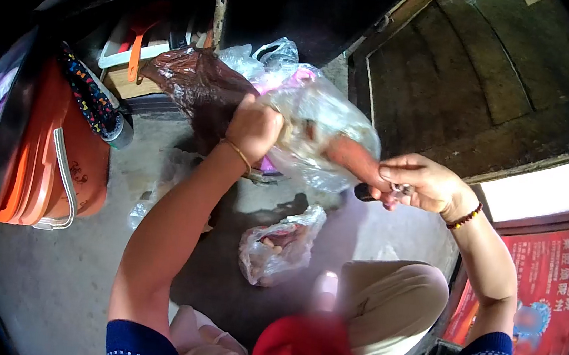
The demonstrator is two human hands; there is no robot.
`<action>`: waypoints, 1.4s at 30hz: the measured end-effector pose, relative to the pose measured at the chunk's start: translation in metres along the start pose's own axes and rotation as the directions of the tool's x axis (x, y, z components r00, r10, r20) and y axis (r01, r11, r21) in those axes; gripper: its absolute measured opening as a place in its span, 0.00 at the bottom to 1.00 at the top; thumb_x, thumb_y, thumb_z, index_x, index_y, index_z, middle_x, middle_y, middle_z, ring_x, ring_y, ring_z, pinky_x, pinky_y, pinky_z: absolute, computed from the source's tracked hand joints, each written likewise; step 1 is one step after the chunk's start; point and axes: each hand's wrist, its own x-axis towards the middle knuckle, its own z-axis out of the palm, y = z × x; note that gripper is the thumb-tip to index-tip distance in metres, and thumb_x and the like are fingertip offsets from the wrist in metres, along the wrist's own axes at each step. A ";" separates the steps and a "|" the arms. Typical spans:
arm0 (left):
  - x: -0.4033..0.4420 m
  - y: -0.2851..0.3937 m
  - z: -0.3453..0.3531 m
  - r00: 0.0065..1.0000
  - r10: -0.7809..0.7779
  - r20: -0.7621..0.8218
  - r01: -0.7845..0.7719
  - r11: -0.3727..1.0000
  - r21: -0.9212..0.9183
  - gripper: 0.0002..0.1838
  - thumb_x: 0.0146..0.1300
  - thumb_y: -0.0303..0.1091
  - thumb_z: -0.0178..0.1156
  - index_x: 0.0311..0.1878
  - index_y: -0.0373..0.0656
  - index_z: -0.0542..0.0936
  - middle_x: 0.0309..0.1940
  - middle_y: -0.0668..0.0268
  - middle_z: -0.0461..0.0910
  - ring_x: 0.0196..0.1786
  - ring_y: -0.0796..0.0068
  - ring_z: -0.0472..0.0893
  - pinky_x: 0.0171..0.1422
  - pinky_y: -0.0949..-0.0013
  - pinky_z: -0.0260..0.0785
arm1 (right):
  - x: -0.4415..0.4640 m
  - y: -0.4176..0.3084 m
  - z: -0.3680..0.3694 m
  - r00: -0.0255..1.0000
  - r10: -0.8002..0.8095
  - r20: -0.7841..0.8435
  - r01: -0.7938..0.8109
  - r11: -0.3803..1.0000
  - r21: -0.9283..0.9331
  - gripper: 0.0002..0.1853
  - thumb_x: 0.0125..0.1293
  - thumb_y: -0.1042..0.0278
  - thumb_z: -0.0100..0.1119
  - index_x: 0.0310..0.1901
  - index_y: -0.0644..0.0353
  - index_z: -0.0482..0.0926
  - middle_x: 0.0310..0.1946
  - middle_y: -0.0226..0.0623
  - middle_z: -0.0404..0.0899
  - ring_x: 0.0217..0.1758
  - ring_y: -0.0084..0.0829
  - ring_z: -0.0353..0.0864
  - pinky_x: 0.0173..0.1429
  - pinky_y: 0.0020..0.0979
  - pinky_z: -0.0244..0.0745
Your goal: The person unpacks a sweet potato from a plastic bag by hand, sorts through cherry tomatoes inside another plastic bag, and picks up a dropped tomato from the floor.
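My left hand (255, 129) is closed in a fist on the gathered plastic of a clear plastic bag (298, 110). A thick, reddish-brown, sausage-shaped thing (356, 159) sticks out of the bag's right side. My right hand (415, 184) pinches its near end between thumb and fingers. Its other end lies inside the bag, blurred by the plastic. Touching my left hand from behind is a dark brown plastic bag (200, 85). Below, on the floor, rests an open clear bag (281, 244) with small pale pieces and something reddish in it.
An orange bucket (85, 163) with a white handle stands at the left, beside a dark patterned item (87, 91). Behind it, a white tray (118, 56) holds an orange-handled utensil (135, 58). A wooden door (447, 84) is at upper right, a red printed sheet (544, 281) at lower right.
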 end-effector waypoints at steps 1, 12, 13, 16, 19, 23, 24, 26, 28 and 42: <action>0.004 -0.003 0.003 0.999 -0.045 -0.007 0.046 0.998 0.036 0.09 0.53 0.34 0.50 0.21 0.47 0.78 0.23 0.63 0.78 0.25 0.63 0.77 0.40 0.61 0.65 | -0.006 0.003 -0.004 0.997 -0.025 0.070 0.024 1.000 0.018 0.16 0.65 0.65 0.53 0.44 0.72 0.74 0.33 0.42 0.80 0.28 0.22 0.78 0.34 0.22 0.76; 0.009 -0.019 -0.001 0.912 0.001 -0.409 -0.088 0.977 -0.194 0.13 0.51 0.35 0.58 0.39 0.41 0.78 0.32 0.55 0.78 0.34 0.57 0.79 0.39 0.60 0.72 | -0.023 0.028 -0.005 0.942 -0.236 0.237 0.215 0.970 0.111 0.23 0.63 0.61 0.54 0.53 0.71 0.69 0.35 0.38 0.77 0.32 0.21 0.71 0.36 0.22 0.67; 0.004 -0.014 -0.019 0.906 -0.015 -0.423 -0.129 0.943 -0.308 0.13 0.52 0.33 0.59 0.41 0.40 0.78 0.32 0.56 0.78 0.35 0.60 0.79 0.41 0.63 0.70 | -0.019 0.029 -0.005 0.944 -0.267 0.193 0.273 0.962 -0.005 0.21 0.64 0.61 0.54 0.53 0.68 0.70 0.35 0.36 0.77 0.32 0.20 0.71 0.36 0.22 0.66; -0.020 0.012 -0.072 0.947 -0.320 -0.013 0.182 0.573 -0.799 0.13 0.54 0.31 0.56 0.43 0.40 0.77 0.39 0.59 0.77 0.43 0.66 0.77 0.48 0.68 0.68 | -0.003 0.026 0.014 0.946 -0.311 0.091 0.323 0.928 -0.186 0.19 0.64 0.62 0.54 0.53 0.63 0.72 0.36 0.31 0.78 0.33 0.18 0.70 0.37 0.19 0.66; -0.036 0.039 -0.082 0.858 -0.141 0.493 0.498 0.001 -0.867 0.22 0.68 0.48 0.41 0.52 0.40 0.73 0.47 0.60 0.76 0.51 0.73 0.74 0.55 0.69 0.65 | 0.028 0.025 0.033 0.926 -0.372 0.069 0.378 0.901 -0.214 0.20 0.64 0.60 0.55 0.53 0.64 0.71 0.37 0.31 0.78 0.35 0.17 0.70 0.39 0.19 0.66; -0.030 0.065 -0.062 0.877 -0.284 0.387 0.261 -0.395 -0.881 0.21 0.66 0.46 0.48 0.51 0.38 0.69 0.45 0.59 0.75 0.44 0.73 0.76 0.46 0.70 0.69 | 0.075 0.016 0.064 0.879 -0.470 0.085 0.477 0.872 -0.109 0.18 0.66 0.60 0.52 0.51 0.65 0.72 0.35 0.29 0.77 0.35 0.17 0.70 0.39 0.18 0.66; -0.022 0.062 -0.064 0.876 -0.312 0.369 0.208 -0.447 -0.870 0.20 0.65 0.46 0.50 0.49 0.38 0.69 0.44 0.59 0.74 0.39 0.75 0.76 0.41 0.71 0.70 | 0.085 0.015 0.067 0.847 -0.521 0.102 0.527 0.849 -0.043 0.15 0.68 0.61 0.49 0.49 0.63 0.73 0.33 0.27 0.76 0.33 0.16 0.70 0.35 0.17 0.66; -0.010 0.053 -0.062 0.872 -0.362 0.328 0.122 -0.490 -0.863 0.17 0.63 0.44 0.54 0.44 0.37 0.71 0.33 0.65 0.76 0.25 0.81 0.73 0.26 0.77 0.67 | 0.092 0.004 0.074 0.912 -0.395 0.108 0.394 0.919 0.029 0.15 0.68 0.60 0.48 0.48 0.62 0.74 0.32 0.27 0.75 0.32 0.17 0.70 0.34 0.17 0.66; -0.005 0.042 -0.064 0.828 -0.458 0.323 0.064 -0.495 -0.867 0.15 0.64 0.42 0.53 0.42 0.38 0.72 0.32 0.64 0.77 0.24 0.82 0.73 0.27 0.78 0.66 | 0.099 -0.002 0.070 0.928 -0.293 0.230 0.277 0.955 0.103 0.16 0.69 0.55 0.46 0.44 0.61 0.74 0.30 0.27 0.74 0.28 0.17 0.71 0.30 0.17 0.65; 0.003 0.046 -0.061 0.843 -0.514 0.157 -0.051 -0.367 -0.929 0.14 0.66 0.43 0.50 0.35 0.40 0.69 0.28 0.66 0.72 0.30 0.80 0.71 0.37 0.76 0.68 | 0.125 0.003 0.059 0.812 -0.484 0.326 0.581 0.720 -0.379 0.13 0.70 0.57 0.43 0.40 0.59 0.70 0.23 0.25 0.64 0.26 0.21 0.64 0.31 0.23 0.62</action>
